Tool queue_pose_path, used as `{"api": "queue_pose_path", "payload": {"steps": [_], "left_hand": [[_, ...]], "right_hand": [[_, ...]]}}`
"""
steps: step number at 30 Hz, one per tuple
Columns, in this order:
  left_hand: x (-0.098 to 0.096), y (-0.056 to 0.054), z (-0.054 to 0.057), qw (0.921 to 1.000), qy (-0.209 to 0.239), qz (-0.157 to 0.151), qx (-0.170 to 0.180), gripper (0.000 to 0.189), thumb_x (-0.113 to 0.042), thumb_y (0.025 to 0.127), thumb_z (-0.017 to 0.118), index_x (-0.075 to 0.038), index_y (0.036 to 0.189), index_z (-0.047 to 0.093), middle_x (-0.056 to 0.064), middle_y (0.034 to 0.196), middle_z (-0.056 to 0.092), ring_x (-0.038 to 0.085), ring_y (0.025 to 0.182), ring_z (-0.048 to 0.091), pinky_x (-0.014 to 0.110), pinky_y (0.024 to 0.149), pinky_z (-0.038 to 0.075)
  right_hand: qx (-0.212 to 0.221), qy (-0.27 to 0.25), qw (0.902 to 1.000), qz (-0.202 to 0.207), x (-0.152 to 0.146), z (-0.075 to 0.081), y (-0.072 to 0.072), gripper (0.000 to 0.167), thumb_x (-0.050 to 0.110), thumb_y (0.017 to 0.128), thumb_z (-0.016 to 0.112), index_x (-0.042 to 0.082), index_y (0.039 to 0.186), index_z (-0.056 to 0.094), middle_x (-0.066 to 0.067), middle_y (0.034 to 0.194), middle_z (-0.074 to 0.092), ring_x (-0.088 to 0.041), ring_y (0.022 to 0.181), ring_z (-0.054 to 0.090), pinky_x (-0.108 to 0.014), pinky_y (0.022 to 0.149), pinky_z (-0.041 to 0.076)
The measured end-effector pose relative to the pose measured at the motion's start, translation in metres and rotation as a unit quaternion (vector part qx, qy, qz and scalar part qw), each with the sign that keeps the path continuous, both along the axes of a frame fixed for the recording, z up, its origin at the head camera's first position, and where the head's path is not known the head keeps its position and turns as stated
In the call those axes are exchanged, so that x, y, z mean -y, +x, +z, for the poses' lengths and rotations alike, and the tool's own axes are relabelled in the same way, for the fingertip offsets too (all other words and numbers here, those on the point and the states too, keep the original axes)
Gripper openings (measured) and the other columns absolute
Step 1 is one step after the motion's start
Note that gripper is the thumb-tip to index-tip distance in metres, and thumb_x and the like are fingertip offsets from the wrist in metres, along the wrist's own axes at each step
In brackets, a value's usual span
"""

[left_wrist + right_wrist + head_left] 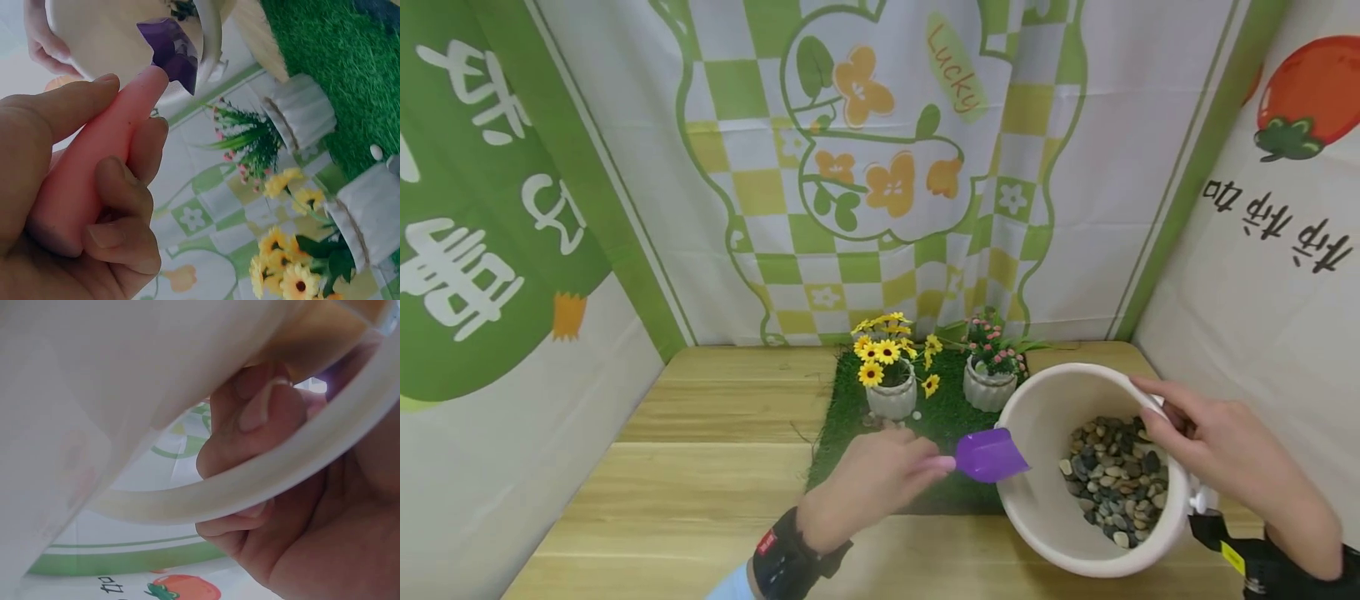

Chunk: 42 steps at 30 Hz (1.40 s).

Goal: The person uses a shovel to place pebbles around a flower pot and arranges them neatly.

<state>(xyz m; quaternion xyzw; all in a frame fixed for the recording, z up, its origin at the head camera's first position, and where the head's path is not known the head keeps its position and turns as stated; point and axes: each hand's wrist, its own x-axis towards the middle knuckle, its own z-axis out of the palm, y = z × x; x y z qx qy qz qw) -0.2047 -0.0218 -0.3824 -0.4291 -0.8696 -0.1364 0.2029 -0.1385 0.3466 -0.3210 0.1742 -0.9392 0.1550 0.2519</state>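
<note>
A small shovel with a pink handle and a purple scoop (991, 456) is gripped by my left hand (872, 475). In the left wrist view the fingers and thumb curl round its pink handle (100, 169). The scoop's tip reaches the near-left rim of a cream bucket (1037, 500), which leans with its mouth towards me. Pebbles (1120, 479) of grey, tan and dark tones lie inside it. My right hand (1225, 433) holds the bucket's right rim. The bucket's handle (250, 487) crosses in front of those fingers in the right wrist view.
Behind my left hand, a mat of artificial grass (925, 433) lies on the wooden table (700, 475). On it stand a white pot with yellow flowers (892, 400) and another with pink flowers (988, 389). Printed cloths (880, 275) hang around the table.
</note>
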Motion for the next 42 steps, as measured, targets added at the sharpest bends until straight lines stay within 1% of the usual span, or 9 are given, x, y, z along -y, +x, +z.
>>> {"api": "queue_pose_path", "payload": {"steps": [4,7,12,16,20,26,30,37,42], "left_hand": [[-0.01,0.002,-0.003,0.9998,-0.005,-0.011,-0.017,0.021,-0.044,0.093,0.064,-0.024,0.089,0.071,-0.012,0.069,0.057,0.0,0.058,0.048,0.011,0.048,0.03],[-0.016,0.004,-0.004,0.9994,-0.015,-0.01,-0.028,0.023,-0.045,0.094,0.062,-0.025,0.087,0.07,-0.012,0.067,0.055,0.0,0.057,0.046,0.012,0.046,0.027],[-0.026,0.003,-0.004,0.999,-0.038,-0.007,-0.024,0.026,-0.047,0.096,0.058,-0.026,0.088,0.071,-0.013,0.067,0.055,0.0,0.057,0.045,0.012,0.046,0.026],[-0.03,0.003,-0.001,0.9985,-0.046,-0.009,-0.027,0.027,-0.047,0.096,0.057,-0.026,0.083,0.069,-0.012,0.065,0.053,0.001,0.056,0.046,0.014,0.045,0.026],[-0.036,0.005,0.004,0.9978,-0.062,-0.005,-0.023,0.031,-0.047,0.097,0.057,-0.025,0.076,0.063,-0.012,0.063,0.049,0.001,0.053,0.041,0.015,0.043,0.024],[-0.045,0.01,0.008,0.9952,-0.095,-0.01,-0.021,0.031,-0.048,0.097,0.055,-0.027,0.077,0.064,-0.012,0.062,0.048,0.002,0.053,0.039,0.017,0.043,0.023],[-0.049,0.012,0.009,0.9932,-0.114,-0.01,-0.023,0.03,-0.047,0.097,0.056,-0.027,0.078,0.066,-0.012,0.062,0.048,0.002,0.053,0.038,0.017,0.042,0.024],[-0.058,0.013,0.012,0.9875,-0.148,0.004,-0.055,0.023,-0.043,0.095,0.06,-0.029,0.078,0.067,-0.012,0.061,0.051,0.002,0.051,0.042,0.018,0.041,0.026],[-0.067,0.013,0.015,0.9836,-0.178,0.007,-0.029,0.021,-0.043,0.093,0.063,-0.029,0.078,0.067,-0.011,0.062,0.053,0.003,0.05,0.042,0.019,0.04,0.029]], "right_hand": [[-0.004,0.001,1.0,0.001,0.0,0.0,0.0,0.036,0.01,0.091,0.067,0.004,0.126,0.062,0.017,0.064,0.041,0.007,0.05,0.03,-0.018,0.045,0.031],[-0.003,-0.004,1.0,0.003,0.001,0.0,0.0,0.036,0.01,0.091,0.066,0.005,0.126,0.062,0.017,0.064,0.041,0.007,0.05,0.031,-0.017,0.045,0.031],[-0.006,-0.01,0.9999,0.01,0.001,0.001,0.0,0.037,0.009,0.09,0.067,0.005,0.126,0.063,0.017,0.064,0.04,0.007,0.05,0.031,-0.015,0.045,0.031],[-0.011,-0.007,0.9998,0.014,0.002,0.002,-0.002,0.037,0.008,0.089,0.067,0.005,0.126,0.063,0.018,0.063,0.04,0.007,0.05,0.031,-0.014,0.046,0.03],[-0.013,-0.004,0.9997,0.018,0.003,0.002,-0.004,0.037,0.008,0.089,0.068,0.005,0.126,0.063,0.019,0.063,0.039,0.007,0.05,0.03,-0.013,0.046,0.029],[-0.002,-0.008,0.9998,0.015,0.003,0.0,-0.001,0.038,0.008,0.089,0.068,0.004,0.126,0.063,0.018,0.063,0.04,0.007,0.05,0.031,-0.016,0.046,0.031],[-0.004,-0.009,0.9999,0.014,0.004,-0.003,0.001,0.037,0.007,0.089,0.068,0.004,0.125,0.063,0.018,0.064,0.041,0.007,0.051,0.032,-0.015,0.046,0.031],[-0.003,-0.009,0.9999,0.008,0.007,-0.003,0.001,0.036,0.009,0.09,0.067,0.004,0.125,0.063,0.018,0.064,0.041,0.007,0.051,0.032,-0.015,0.046,0.031],[-0.003,-0.002,1.0,0.009,0.007,-0.002,0.002,0.037,0.009,0.089,0.068,0.005,0.126,0.063,0.017,0.064,0.04,0.007,0.051,0.032,-0.015,0.046,0.03]]}}
